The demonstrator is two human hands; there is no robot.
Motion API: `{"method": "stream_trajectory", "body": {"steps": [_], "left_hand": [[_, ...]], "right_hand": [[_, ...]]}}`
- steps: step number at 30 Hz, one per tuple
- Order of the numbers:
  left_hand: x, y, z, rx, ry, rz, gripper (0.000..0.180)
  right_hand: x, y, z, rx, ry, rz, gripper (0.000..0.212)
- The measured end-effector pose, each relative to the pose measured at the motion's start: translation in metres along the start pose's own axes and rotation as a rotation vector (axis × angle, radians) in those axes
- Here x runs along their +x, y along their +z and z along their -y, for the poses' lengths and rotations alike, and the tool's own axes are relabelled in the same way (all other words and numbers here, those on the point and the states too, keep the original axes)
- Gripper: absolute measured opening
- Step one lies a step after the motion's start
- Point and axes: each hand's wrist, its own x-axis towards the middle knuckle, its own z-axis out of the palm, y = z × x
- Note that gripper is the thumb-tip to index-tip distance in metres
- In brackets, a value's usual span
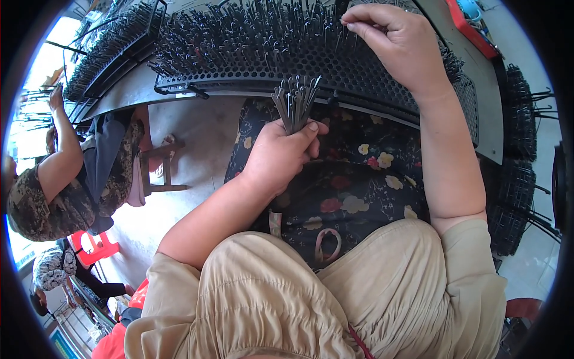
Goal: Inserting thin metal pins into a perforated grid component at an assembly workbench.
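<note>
My left hand [281,155] is closed around a bundle of thin dark metal rods [293,105] with small hooked ends. They stand upright from the fist, above the lap. Farther off and to the right, my right hand [403,45] reaches over a black perforated rack [353,75]. Its thumb and forefinger are pinched together among the rods there. What lies between those fingertips is too small to make out. Many similar hooked rods [245,36] stand densely packed in the holes of the rack.
The rack rests on a grey table [463,66]. Another rod-filled rack [113,45] stands at the far left, beside a co-worker [60,179] with a raised arm. A red tray [472,27] is at the far right. Stacked black racks [519,149] stand right of the table.
</note>
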Motion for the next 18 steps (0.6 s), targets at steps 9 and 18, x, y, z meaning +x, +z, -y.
{"method": "stream_trajectory", "body": {"steps": [9, 18], "left_hand": [[0.002, 0.001, 0.000, -0.107, -0.034, 0.068, 0.020], [-0.003, 0.000, -0.001, -0.191, 0.012, 0.291, 0.023]], "right_hand": [[-0.002, 0.012, -0.011, -0.066, -0.255, 0.004, 0.016], [-0.044, 0.013, 0.019, 0.784, 0.585, 0.345, 0.019]]}}
